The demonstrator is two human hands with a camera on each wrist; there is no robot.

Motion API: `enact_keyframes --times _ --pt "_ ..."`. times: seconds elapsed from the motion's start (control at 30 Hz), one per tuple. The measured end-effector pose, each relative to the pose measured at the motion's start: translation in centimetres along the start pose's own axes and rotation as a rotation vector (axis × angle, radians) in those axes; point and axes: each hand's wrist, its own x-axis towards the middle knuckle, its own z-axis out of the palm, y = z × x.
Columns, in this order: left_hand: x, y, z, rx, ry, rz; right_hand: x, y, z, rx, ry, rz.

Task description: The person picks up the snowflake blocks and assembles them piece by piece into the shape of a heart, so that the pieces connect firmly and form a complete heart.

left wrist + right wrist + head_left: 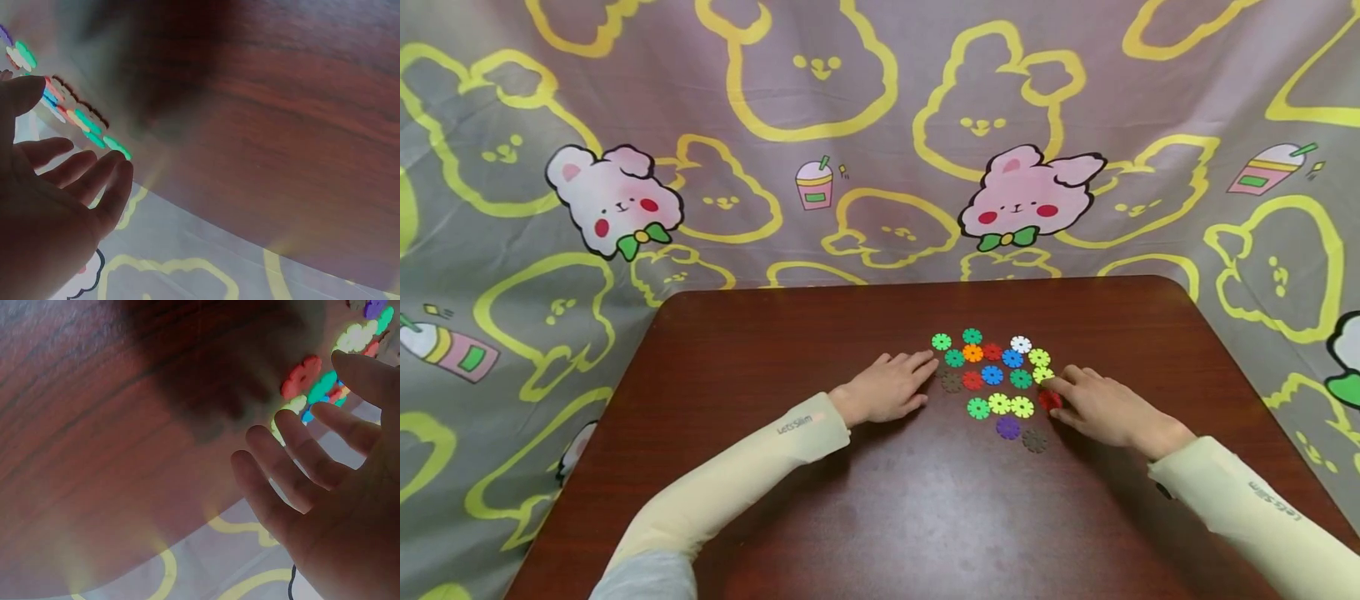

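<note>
Flat, notched plastic flower discs in several colours lie in a loose patch on the brown table. My left hand [891,387] rests at the patch's left side, fingers spread and gently bent, fingertips close to a dark grey disc [951,382] and a light green disc [942,342]. Over at the right side is my right hand [1101,404], its fingertips right by a red disc [1049,402] and overlapping a yellow-green disc [1042,375]. In the right wrist view its fingers [294,481] are loosely extended with nothing between them. The left palm [50,219] also shows bare.
A purple disc [1008,428] and another dark grey disc [1034,441] lie at the patch's near edge, a white disc [1021,344] at its far side. The brown table [760,333] has rounded far corners. Behind it hangs a patterned curtain [880,100].
</note>
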Motion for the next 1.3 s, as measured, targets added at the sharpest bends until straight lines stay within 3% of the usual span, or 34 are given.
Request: enact_keyframes --times 0.4,0.67,0.93,1.1,1.3 --pt "1.2 1.2 0.6 0.120 -0.052 -0.031 0.3 -0.4 0.3 -0.015 -0.004 -0.019" --pt "1.1 1.1 0.7 0.156 -0.013 -0.020 0.5 -0.6 0.5 -0.036 -0.028 0.003" --pt "0.9 0.8 1.0 0.146 0.029 0.007 0.9 -0.6 0.6 -0.034 -0.043 0.020" --pt "0.9 0.4 0.8 0.081 0.060 -0.008 1.0 -0.6 0.6 -0.007 -0.032 0.024" --pt "0.7 0.0 0.4 0.002 0.051 -0.040 1.3 -0.6 0.3 0.027 -0.028 0.021"
